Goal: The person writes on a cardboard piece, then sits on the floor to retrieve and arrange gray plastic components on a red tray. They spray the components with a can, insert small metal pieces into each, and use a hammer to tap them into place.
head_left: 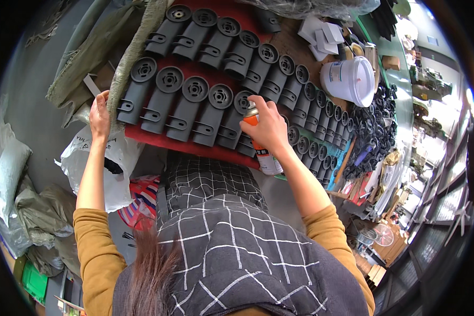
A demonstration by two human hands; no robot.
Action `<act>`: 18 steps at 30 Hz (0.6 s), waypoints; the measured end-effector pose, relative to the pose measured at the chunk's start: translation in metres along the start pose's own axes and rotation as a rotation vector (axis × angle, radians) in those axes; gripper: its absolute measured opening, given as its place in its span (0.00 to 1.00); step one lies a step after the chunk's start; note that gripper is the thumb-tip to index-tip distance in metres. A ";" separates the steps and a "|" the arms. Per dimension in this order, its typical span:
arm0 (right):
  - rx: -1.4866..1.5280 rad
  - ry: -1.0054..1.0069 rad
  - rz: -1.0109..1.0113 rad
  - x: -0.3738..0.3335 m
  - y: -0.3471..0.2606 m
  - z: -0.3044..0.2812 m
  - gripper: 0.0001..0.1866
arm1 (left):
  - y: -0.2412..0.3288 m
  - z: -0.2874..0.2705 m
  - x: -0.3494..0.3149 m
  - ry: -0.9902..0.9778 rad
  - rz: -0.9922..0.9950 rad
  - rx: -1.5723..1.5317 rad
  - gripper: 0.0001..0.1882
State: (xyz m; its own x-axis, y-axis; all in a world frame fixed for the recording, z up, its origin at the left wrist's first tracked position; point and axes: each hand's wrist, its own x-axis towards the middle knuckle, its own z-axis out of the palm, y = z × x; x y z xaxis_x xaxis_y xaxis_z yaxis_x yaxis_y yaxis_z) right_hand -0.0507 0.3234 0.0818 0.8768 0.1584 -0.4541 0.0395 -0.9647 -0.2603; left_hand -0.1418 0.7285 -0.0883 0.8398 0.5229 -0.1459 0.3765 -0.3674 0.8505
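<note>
My right hand (268, 129) is wrapped round a spray can (267, 160) with an orange and white body, a finger on its top. The can is held tilted over the front edge of rows of dark grey plastic housings (183, 118), each with a round slotted end and a tubular body. At the left end of these rows, my left hand (100, 117) is closed with its fingertips on a thin white strip (91, 85), beside the edge of a rough greenish cloth (134, 58). The palm side of the left hand is partly hidden.
The housings stand on a red cloth (158, 138) over the table. A white bucket (347, 79), small white boxes (321, 36) and a heap of black parts (374, 126) lie at the right. A white plastic bag (118, 176) hangs below my left hand.
</note>
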 end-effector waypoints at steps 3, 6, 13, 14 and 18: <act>0.022 -0.007 -0.103 0.008 -0.022 0.006 0.31 | 0.004 0.002 -0.002 0.053 0.079 0.013 0.35; -0.019 -0.019 -0.193 0.018 -0.039 0.013 0.30 | 0.005 0.003 -0.004 0.100 0.111 0.023 0.34; 0.019 -0.012 -0.208 0.027 -0.072 0.019 0.30 | 0.011 0.002 -0.009 0.185 0.127 0.021 0.30; 0.001 -0.011 -0.238 0.029 -0.078 0.021 0.30 | 0.012 0.002 -0.010 0.196 0.131 0.020 0.30; -0.053 -0.055 -0.250 0.036 -0.098 0.023 0.31 | 0.016 0.002 -0.012 0.230 0.157 0.045 0.29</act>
State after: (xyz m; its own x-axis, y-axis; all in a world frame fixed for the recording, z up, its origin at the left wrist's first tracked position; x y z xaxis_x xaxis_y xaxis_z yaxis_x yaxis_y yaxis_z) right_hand -0.0342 0.4281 0.0718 0.8094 0.4035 -0.4267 0.2784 -0.9034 -0.3263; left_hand -0.1452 0.7143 -0.0738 0.7805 0.6155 0.1090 0.2699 -0.4891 0.8294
